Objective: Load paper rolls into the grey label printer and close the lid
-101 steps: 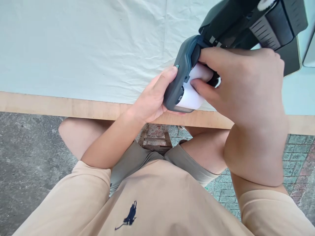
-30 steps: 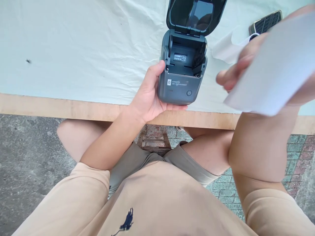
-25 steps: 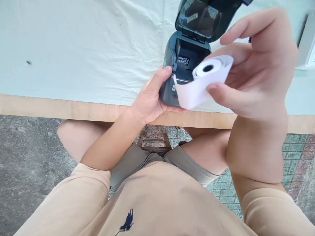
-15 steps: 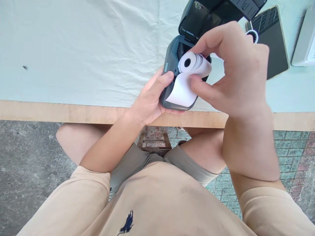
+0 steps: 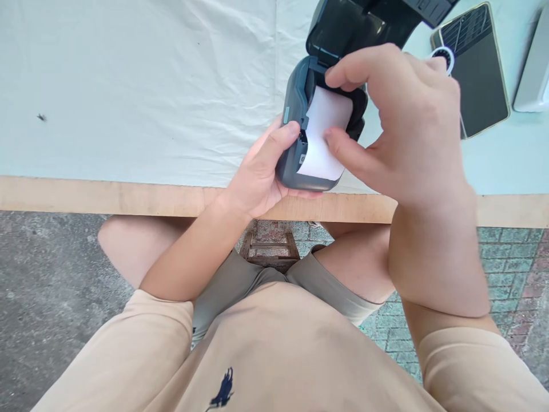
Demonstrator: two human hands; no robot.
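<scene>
A small dark grey label printer (image 5: 289, 143) is in my left hand (image 5: 268, 157), which grips its left side and underside, the thumb on the upper rim. Its black lid (image 5: 343, 31) stands swung open at the far end. Inside the compartment lies a white paper roll (image 5: 329, 111), its loose end draped over the near edge. My right hand (image 5: 398, 117) is over the printer's right side, fingers apart. Its thumb tip touches or nearly touches the paper, and its index finger is by the hinge end. The roll's core is out of sight.
A dark tablet-like device (image 5: 482, 80) with a pale rim lies to the right, behind my right hand. Past it stands a white box-like thing (image 5: 534, 74), cut off by the frame. The pale cloth (image 5: 150, 91) ends at the table's wooden front edge (image 5: 107, 194).
The paper roll has gone down into the printer's compartment, and its core end no longer shows. My right thumb and index finger have moved apart. My left hand keeps its hold.
</scene>
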